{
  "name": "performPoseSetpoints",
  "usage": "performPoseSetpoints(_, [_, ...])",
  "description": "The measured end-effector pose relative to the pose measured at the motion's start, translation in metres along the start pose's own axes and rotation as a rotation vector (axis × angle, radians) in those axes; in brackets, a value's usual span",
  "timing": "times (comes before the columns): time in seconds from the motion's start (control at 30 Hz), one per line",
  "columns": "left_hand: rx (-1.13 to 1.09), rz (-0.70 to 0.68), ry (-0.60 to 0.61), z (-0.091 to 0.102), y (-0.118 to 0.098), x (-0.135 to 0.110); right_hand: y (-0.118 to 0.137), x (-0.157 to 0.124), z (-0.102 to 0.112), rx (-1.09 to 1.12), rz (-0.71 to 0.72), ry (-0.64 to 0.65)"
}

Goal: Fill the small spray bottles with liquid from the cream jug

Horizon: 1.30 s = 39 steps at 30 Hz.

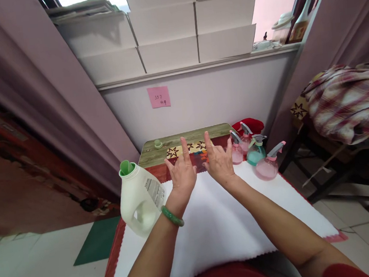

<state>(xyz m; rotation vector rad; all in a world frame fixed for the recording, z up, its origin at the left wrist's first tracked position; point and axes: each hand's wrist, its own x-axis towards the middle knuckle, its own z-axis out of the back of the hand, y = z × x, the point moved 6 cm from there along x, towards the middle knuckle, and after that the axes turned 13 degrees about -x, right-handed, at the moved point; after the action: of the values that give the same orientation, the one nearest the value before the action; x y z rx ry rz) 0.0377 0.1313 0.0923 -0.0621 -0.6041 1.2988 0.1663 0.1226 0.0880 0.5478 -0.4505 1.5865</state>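
A white cloth [219,226] with a zigzag-cut near edge lies flat across the table [200,133]. Over its far edge hover the left hand [181,173] and right hand [219,163], side by side, fingers spread, holding nothing. At the left edge stands an opaque white plastic jug [141,199], spout uncapped. Near the far right corner cluster four translucent spray bottles [267,165], three holding pink liquid and one teal.

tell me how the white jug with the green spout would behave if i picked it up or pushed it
The white jug looks like rigid moulded plastic, so it should probably keep its shape. Its green spout is uncapped, so tipping may spill liquid. It stands near the left edge of the table, so a push could topple it.
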Motion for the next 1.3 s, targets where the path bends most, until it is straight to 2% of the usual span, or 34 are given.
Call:
performPoseSetpoints(0.2, [0.007,0.035,0.027,0.001,0.0,0.001,-0.002,0.002,-0.001,-0.014,-0.025,0.048])
performPoseSetpoints(0.33, [0.002,0.051,0.009,-0.002,-0.001,0.0,0.003,0.0,-0.005,0.034,-0.041,0.111])
performPoseSetpoints(0.5, [-0.047,0.054,0.014,-0.005,-0.004,-0.002,0.01,-0.002,-0.01,-0.018,-0.069,0.137])
performPoseSetpoints(0.97, [0.044,0.069,0.086,-0.005,-0.009,-0.002,0.018,-0.001,-0.015,-0.055,-0.043,0.112])
performPoseSetpoints(1.3, [0.02,0.079,0.074,-0.009,-0.01,-0.005,0.018,-0.004,-0.016,-0.087,-0.043,0.099])
